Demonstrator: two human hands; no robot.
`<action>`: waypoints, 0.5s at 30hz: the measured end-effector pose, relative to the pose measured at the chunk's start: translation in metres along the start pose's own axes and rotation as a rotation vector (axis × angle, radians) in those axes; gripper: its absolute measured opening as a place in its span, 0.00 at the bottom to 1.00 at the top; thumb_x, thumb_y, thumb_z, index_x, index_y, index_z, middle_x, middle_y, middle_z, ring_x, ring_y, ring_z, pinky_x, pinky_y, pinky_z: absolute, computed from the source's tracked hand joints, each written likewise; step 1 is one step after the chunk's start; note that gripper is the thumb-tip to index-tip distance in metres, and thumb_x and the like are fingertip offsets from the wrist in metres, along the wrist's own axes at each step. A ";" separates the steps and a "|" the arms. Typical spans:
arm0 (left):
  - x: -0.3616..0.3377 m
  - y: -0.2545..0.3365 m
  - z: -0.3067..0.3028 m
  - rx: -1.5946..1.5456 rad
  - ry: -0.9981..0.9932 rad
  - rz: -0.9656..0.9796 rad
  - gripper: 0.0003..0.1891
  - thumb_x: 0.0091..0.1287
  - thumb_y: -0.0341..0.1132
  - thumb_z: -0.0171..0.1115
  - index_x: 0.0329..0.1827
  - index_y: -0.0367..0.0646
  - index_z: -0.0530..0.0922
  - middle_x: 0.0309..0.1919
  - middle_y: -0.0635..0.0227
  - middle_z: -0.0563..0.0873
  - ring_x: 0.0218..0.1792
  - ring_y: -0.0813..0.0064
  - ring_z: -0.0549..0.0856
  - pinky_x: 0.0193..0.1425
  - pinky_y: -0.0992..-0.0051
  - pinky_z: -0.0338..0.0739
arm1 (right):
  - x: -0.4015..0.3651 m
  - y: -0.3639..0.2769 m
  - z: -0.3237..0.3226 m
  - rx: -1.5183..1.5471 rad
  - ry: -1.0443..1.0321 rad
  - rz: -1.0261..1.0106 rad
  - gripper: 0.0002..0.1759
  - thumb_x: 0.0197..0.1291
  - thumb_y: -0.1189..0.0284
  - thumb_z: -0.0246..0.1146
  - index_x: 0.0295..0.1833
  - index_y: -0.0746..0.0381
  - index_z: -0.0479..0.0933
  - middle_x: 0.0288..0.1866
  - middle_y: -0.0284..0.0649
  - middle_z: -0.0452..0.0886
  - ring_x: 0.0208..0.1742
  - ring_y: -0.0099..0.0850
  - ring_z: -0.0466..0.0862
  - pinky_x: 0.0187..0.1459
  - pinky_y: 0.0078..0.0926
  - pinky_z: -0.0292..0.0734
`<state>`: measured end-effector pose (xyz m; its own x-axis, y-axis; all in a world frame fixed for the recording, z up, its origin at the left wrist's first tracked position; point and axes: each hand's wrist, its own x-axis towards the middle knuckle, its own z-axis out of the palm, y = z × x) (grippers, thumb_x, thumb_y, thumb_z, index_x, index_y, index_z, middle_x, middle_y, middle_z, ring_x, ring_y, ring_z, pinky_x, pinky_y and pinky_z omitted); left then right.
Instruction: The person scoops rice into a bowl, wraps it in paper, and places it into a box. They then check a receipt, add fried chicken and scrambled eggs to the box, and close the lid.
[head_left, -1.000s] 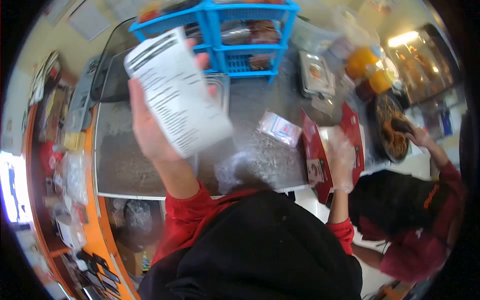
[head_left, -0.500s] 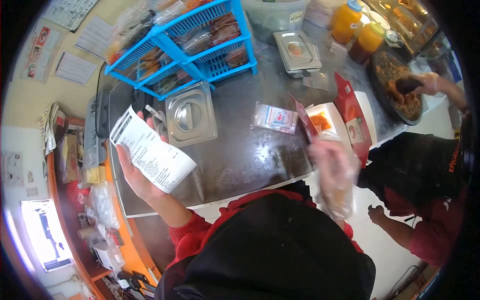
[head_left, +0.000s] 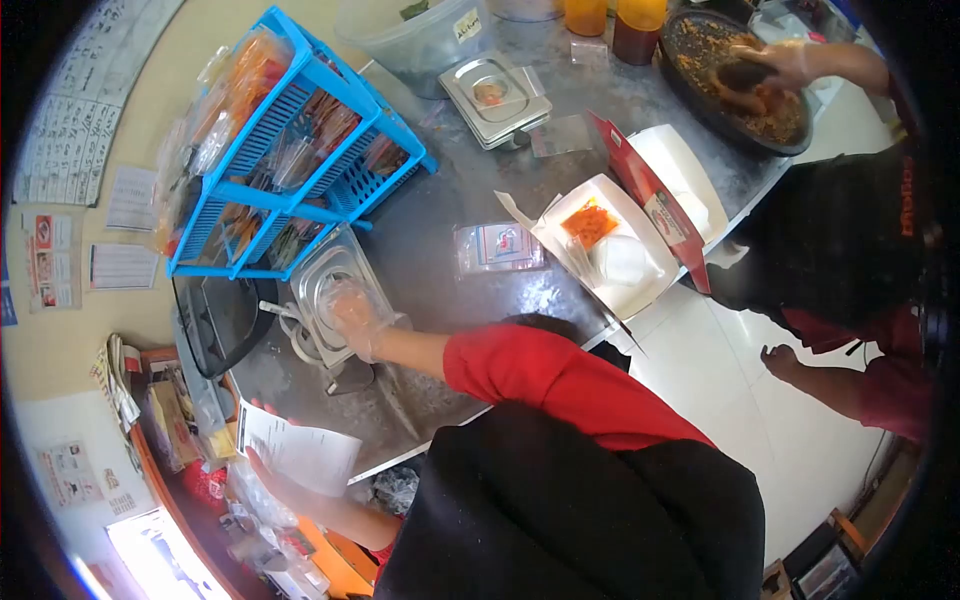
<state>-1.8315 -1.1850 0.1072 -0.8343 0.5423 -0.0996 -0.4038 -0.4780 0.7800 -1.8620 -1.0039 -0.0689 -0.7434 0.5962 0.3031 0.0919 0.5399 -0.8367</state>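
The gloved right hand [head_left: 352, 308] rests on the steel container [head_left: 346, 262]; I cannot tell whether its fingers grip. On the container's near side, the left hand [head_left: 292, 490] holds a paper slip [head_left: 300, 450]. On the worktop [head_left: 420, 260], a blue rack [head_left: 305, 205] stands beyond the container, an open food box [head_left: 640, 270] to its right

A black garment [head_left: 570, 510] is falling in soft folds over a red top [head_left: 600, 405]. The right sleeve [head_left: 500, 362] is ending partway along the forearm [head_left: 413, 352]; the left sleeve [head_left: 384, 555] is showing only as a small red patch. A loose, clear glove [head_left: 372, 335] is covering the right hand [head_left: 350, 308].
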 end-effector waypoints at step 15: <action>0.010 -0.107 0.073 0.186 -0.065 -0.343 0.28 0.68 0.43 0.41 0.68 0.35 0.57 0.59 0.55 0.73 0.57 0.64 0.75 0.57 0.63 0.73 | -0.115 -0.082 -0.317 0.387 -0.375 -0.111 0.07 0.61 0.67 0.55 0.40 0.58 0.74 0.36 0.43 0.79 0.41 0.36 0.81 0.42 0.38 0.75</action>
<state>-1.7689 -1.0780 0.0678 -0.6349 0.6941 -0.3394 -0.5754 -0.1316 0.8072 -1.5743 -0.9287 0.1095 -0.9264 0.2575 0.2748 -0.1980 0.2877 -0.9370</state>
